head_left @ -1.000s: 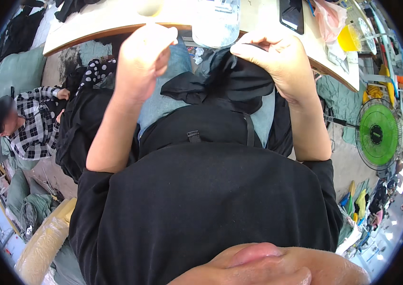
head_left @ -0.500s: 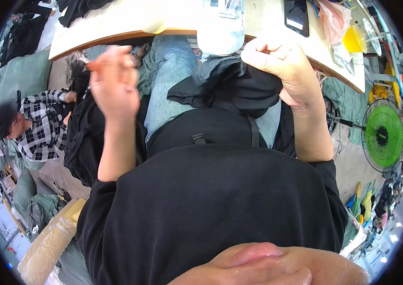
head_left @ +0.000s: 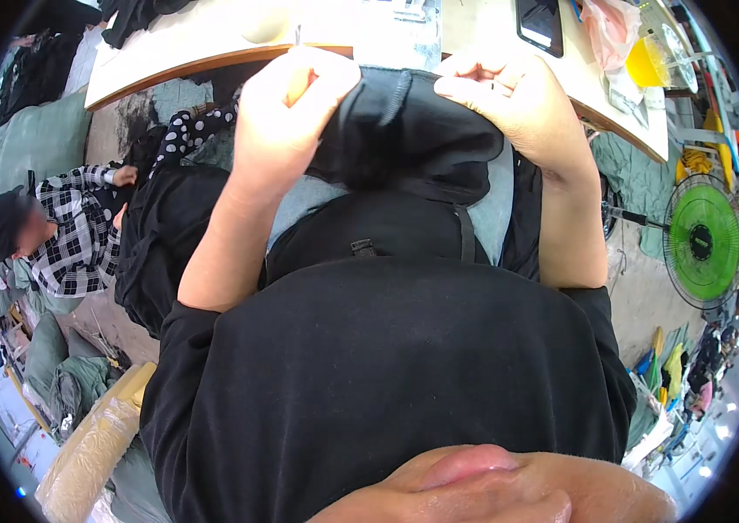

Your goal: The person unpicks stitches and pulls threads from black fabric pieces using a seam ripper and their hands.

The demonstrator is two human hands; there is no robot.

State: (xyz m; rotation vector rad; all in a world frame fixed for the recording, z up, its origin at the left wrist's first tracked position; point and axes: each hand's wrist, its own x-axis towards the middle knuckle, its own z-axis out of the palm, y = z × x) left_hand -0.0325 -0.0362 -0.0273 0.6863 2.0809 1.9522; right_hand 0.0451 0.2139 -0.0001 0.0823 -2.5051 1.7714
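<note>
A piece of black cloth is stretched between my two hands at the table's near edge, hanging over my lap. Its upper edge shows a stitched seam near the middle. At its left end my left hand pinches the edge between thumb and fingers. My right hand grips the right end, with the thumb on top and the fingers curled. Whether the left palm holds anything else is hidden. Just beyond the cloth stands a pale machine base on the table.
The white table has a wooden edge and carries a phone, a pink plastic bag and a cup of orange drink. A green fan stands at right. Black cloth lies at left, beside a person in checked clothing.
My left hand has come in from the left, where it was raised with a blurred orange-red thing, and now grips the cloth. The cloth is lifted and pulled taut; my right hand keeps its hold.
</note>
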